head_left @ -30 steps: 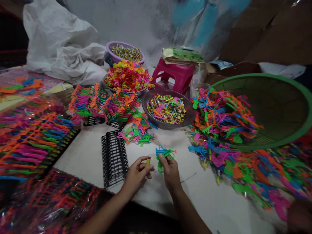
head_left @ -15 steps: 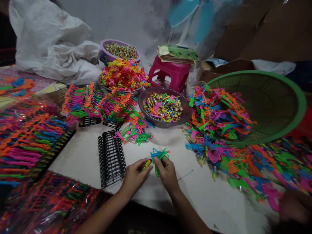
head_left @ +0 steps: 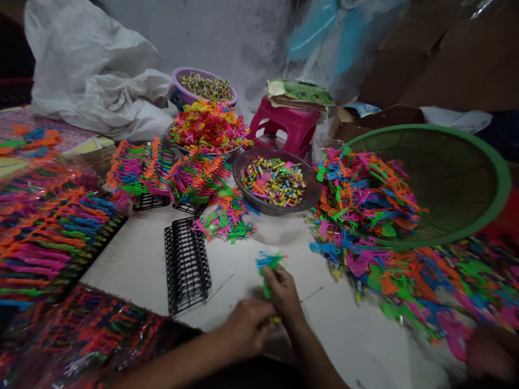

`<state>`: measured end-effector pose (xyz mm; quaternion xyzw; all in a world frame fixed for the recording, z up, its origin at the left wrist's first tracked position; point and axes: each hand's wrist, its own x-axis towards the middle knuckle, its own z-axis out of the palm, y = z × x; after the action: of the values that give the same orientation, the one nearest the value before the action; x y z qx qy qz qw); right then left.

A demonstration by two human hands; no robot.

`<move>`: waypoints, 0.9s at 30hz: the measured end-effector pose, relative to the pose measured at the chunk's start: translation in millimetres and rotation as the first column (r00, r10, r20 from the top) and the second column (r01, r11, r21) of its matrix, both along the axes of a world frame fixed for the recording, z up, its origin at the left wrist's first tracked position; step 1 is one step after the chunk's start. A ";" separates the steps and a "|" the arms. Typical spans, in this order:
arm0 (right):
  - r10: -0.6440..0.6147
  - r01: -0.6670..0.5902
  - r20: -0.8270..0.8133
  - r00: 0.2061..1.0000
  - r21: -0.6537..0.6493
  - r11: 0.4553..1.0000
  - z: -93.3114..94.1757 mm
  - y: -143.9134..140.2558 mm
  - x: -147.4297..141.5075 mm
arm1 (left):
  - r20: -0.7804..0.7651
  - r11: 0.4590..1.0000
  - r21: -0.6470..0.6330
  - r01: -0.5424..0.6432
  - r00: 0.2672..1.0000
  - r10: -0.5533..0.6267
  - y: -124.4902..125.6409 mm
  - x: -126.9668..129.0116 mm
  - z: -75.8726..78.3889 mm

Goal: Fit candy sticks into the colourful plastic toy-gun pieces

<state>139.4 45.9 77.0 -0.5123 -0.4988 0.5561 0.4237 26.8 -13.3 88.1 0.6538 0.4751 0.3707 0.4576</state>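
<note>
While the right hand (head_left: 284,294) pinches a small green and blue plastic toy (head_left: 268,265) by its lower end, the toy stands up from the fingers over the bare white table (head_left: 141,259), near the table's front edge. The left hand (head_left: 247,327) is blurred and sits just beside the right wrist, fingers curled inward; a speck of yellow (head_left: 275,320) shows at its fingertips, but whether the hand grips it cannot be told.

Left of the hands lies an empty black wire rack (head_left: 186,265). Behind it, two more racks hold rows of bright toys (head_left: 162,173), with a small loose pile (head_left: 225,219) in front of them. A metal bowl (head_left: 247,189) of small coloured pieces stands further back, between those racks and a big heap of toys (head_left: 360,200) that spills from a tilted green basket (head_left: 486,216). A pink stool (head_left: 287,127), a purple tub (head_left: 182,94) and a white sack (head_left: 97,75) sit at the back. Packed toys in clear wrap (head_left: 48,227) cover the left side. Another person's blurred hand (head_left: 492,354) shows at the lower right corner.
</note>
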 end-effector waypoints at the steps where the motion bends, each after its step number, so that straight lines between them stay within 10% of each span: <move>1: 0.009 -0.009 -0.002 1.000 -0.012 1.000 1.2 4.1 6.7 | 0.023 0.999 -0.015 0.032 0.999 -0.032 -2.3 3.3 1.0; 6: -0.296 0.296 -0.006 0.955 0.001 0.955 17.9 18.2 45.6 | 0.080 0.945 -0.181 -0.272 0.954 0.290 6.6 -7.2 5.7; 10: -0.199 0.198 0.065 0.978 0.013 0.980 29.7 5.3 33.8 | 0.102 0.911 -0.215 -0.353 0.919 0.380 21.3 -20.7 4.4; 16: -0.056 0.057 -0.097 0.994 0.017 0.998 11.0 -14.0 -14.2 | 0.149 0.922 -0.202 -0.329 0.920 0.361 19.1 -20.3 2.7; 27: -0.087 0.089 -0.113 0.990 0.018 0.996 6.0 -14.5 -10.5 | 0.035 0.952 -0.087 -0.295 0.954 0.298 19.3 -21.5 2.3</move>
<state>128.9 31.4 83.0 -0.4968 -0.4576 0.5589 0.4811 5.3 6.0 90.4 0.5470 0.5715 0.4311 0.4339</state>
